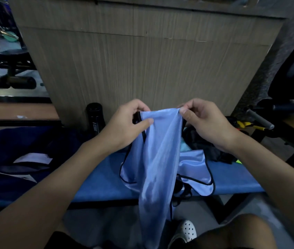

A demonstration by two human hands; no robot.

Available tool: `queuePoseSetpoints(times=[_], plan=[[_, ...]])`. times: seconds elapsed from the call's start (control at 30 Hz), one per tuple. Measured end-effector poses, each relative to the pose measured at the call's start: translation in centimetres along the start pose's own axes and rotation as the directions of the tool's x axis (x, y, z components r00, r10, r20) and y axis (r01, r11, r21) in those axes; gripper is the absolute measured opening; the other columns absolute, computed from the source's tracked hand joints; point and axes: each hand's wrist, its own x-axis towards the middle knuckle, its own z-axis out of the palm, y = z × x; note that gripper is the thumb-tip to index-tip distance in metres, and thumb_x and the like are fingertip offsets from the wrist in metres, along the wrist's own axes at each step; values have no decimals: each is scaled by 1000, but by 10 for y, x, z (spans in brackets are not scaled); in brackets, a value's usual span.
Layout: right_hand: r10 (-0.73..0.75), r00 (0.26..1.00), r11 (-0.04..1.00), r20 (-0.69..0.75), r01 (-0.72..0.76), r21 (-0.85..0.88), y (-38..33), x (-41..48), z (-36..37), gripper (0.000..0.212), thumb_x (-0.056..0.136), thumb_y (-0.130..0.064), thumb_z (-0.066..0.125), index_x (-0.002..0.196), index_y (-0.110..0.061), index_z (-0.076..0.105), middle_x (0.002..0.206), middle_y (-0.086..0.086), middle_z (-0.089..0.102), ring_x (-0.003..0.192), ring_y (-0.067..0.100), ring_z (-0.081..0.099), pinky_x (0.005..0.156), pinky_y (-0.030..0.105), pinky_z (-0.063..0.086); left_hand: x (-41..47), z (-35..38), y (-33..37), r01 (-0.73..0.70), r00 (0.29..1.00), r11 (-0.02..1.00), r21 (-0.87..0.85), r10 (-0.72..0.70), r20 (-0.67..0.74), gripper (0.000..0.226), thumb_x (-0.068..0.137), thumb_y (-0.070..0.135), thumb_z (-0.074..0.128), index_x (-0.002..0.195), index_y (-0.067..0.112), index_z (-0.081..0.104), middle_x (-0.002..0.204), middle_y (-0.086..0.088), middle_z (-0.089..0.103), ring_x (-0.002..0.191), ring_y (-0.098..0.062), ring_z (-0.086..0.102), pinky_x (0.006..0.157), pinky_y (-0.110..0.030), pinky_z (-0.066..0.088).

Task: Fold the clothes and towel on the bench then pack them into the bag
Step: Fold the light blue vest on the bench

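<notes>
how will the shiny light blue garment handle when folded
Probably floppy: the light blue garment hangs limp between the left hand and right hand. Its sheen suggests slippery fabric; folds may slide on the bench. Likely light, since a pinch holds it.

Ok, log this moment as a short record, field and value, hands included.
left hand: pinches top edge of light blue garment
right hand: pinches same edge, other end
garment state: held up unfolded, lower part drapes over bench
black clothes: heaped on bench, right side
bag: dark blue, at left
bottle: black, upright behind bench
</notes>
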Motion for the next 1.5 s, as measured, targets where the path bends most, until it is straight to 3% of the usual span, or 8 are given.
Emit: queuePoseSetpoints(times=[0.23,0.37,0.5,0.57,0.83,0.93,1.23,1.5], plan=[[-25,997,1000,-67,25,-2,9,-3,-14,15,100,-12,53,89,-3,56,70,0,56,60,0,47,57,12,38,9,11,12,4,1000,998,-66,-5,-8,24,87,30,64,78,9,70,80,-19,69,72,-33,62,74,-53,51],[-4,995,999,-103,-1,-47,20,-1,-22,18,101,-8,50,85,-12,56,74,1,56,62,0,46,58,14,39,15,21,22,41,999,991,-126,-39,23,16,93,14,68,77,15,72,72,-3,71,69,-9,59,69,-32,48],[18,1000,994,19,-20,106,20,-7,-29,6,97,-23,57,100,-19,61,89,-2,64,79,5,56,73,21,47,21,28,36,55,998,979,-198,-51,22,8,92,11,69,84,11,73,79,-10,76,72,-13,65,69,-28,51],[-29,993,994,119,17,106,15,-11,-31,28,83,-31,67,107,-18,62,96,0,66,86,6,60,81,20,49,24,33,46,33,998,975,-220,-21,56,6,91,6,68,88,5,72,83,-16,75,72,-14,67,68,-25,53],[-62,998,998,0,62,-16,17,-14,-41,18,99,-6,55,82,-10,49,70,12,50,66,21,39,59,35,30,22,55,34,59,964,973,-224,3,267,22,82,3,78,99,13,68,97,-17,73,83,-11,65,83,-29,56],[-77,996,996,-35,75,-38,16,-17,-47,20,100,-2,49,85,-14,47,72,10,48,65,19,39,58,30,31,16,69,14,119,932,987,-105,-75,355,16,85,3,75,80,15,66,72,7,68,68,0,59,68,-17,50],[-32,993,944,112,67,-322,26,-30,-75,20,92,-36,59,84,-21,70,80,-8,72,73,-2,59,70,17,46,31,76,29,49,989,990,-135,-29,146,18,89,1,70,88,19,67,82,2,67,73,-6,62,73,-18,51],[-149,948,928,-282,36,-371,38,-37,-108,34,102,-20,50,76,1,55,64,3,42,55,4,36,51,19,31,23,75,5,91,976,994,52,-100,191,5,91,14,70,92,16,74,87,-8,74,76,-18,68,80,-44,56]])
